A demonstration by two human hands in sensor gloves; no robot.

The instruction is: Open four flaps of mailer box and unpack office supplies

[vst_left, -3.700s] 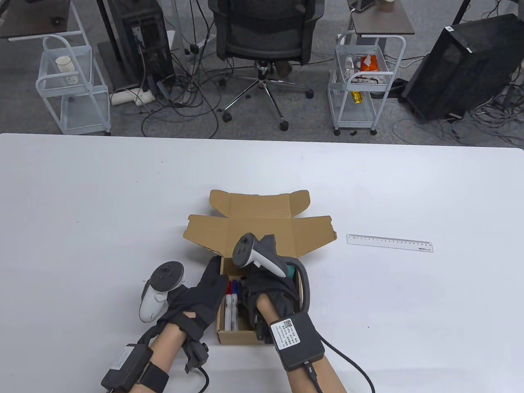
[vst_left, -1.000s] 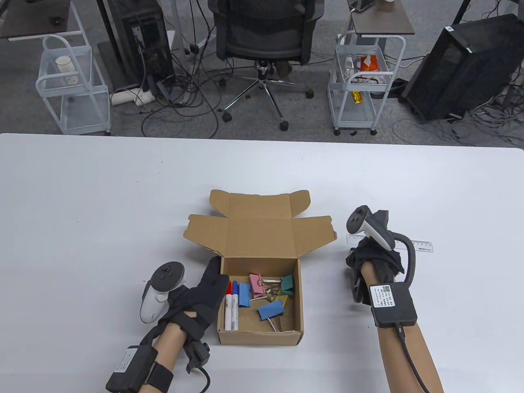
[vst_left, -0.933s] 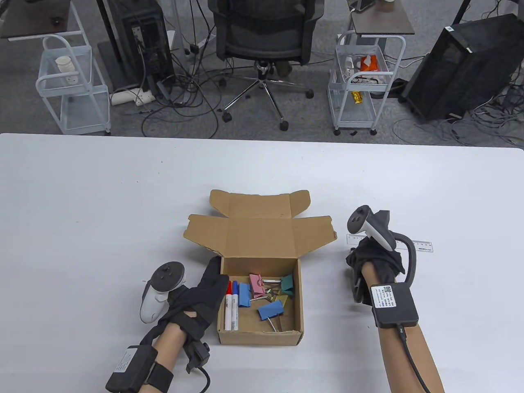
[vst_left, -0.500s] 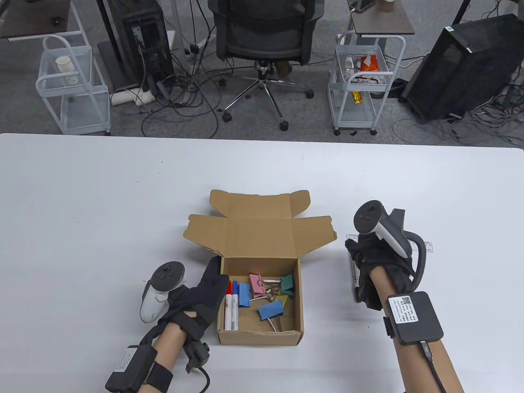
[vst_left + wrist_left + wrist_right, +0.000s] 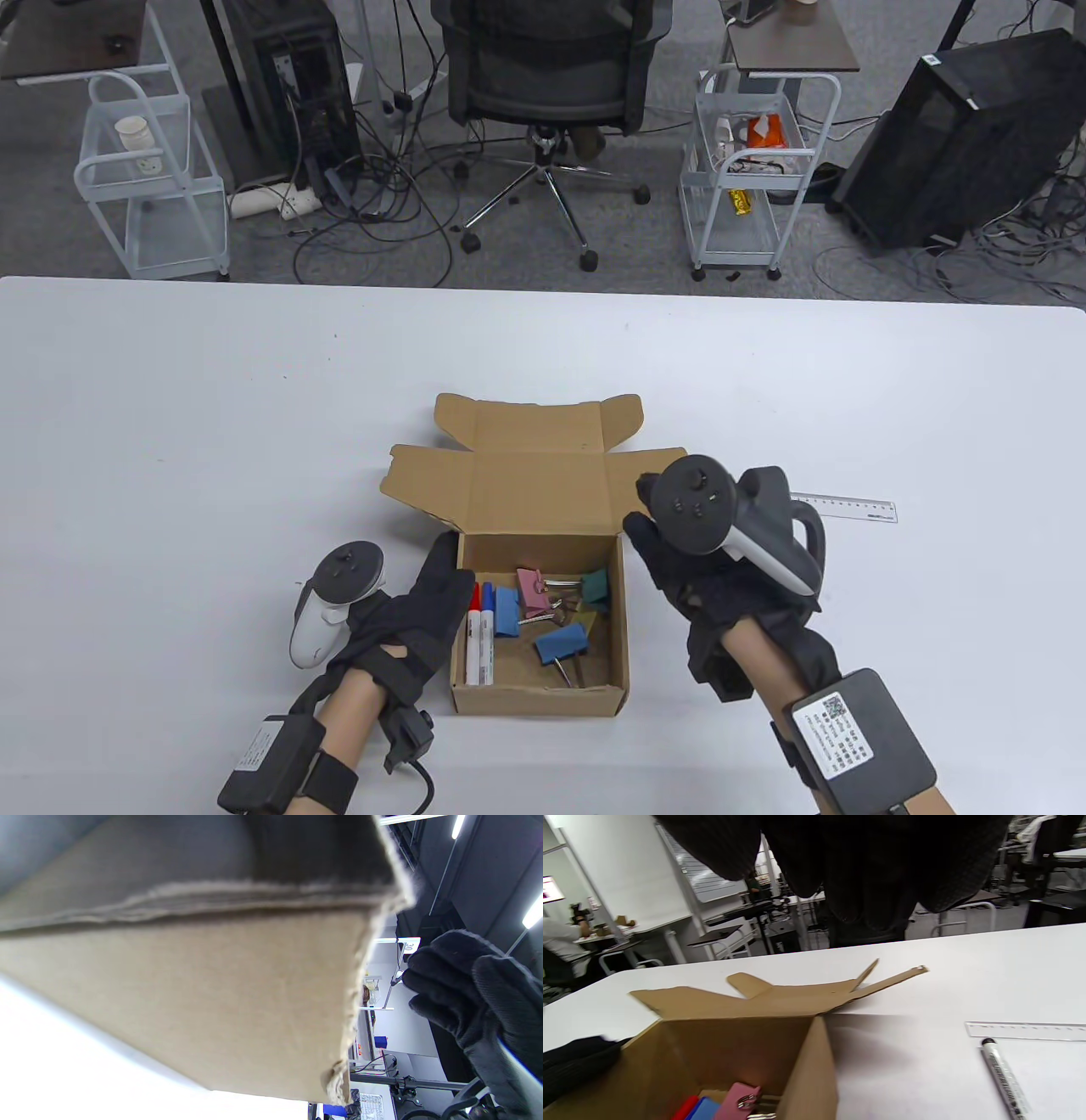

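Note:
The brown mailer box (image 5: 540,700) stands open, its flaps (image 5: 543,475) folded out behind it. Inside lie a red-capped marker (image 5: 473,632), a blue-capped marker (image 5: 487,632) and several coloured binder clips (image 5: 560,638). My left hand (image 5: 437,577) rests flat against the box's left wall, which fills the left wrist view (image 5: 191,993). My right hand (image 5: 638,509) is open and empty, hovering just right of the box's far right corner. A black marker (image 5: 1003,1077) lies on the table by the clear ruler (image 5: 1026,1029); my right hand hides it in the table view.
The ruler (image 5: 848,508) lies to the right of the box, partly behind my right hand. The white table (image 5: 212,424) stretches bare to the left and behind the box. An office chair and wire carts stand on the floor beyond the far edge.
My right hand went from inside the box to the ruler, left the black marker on the table there, and has swung back left to the box with fingers spread. My left hand has not moved.

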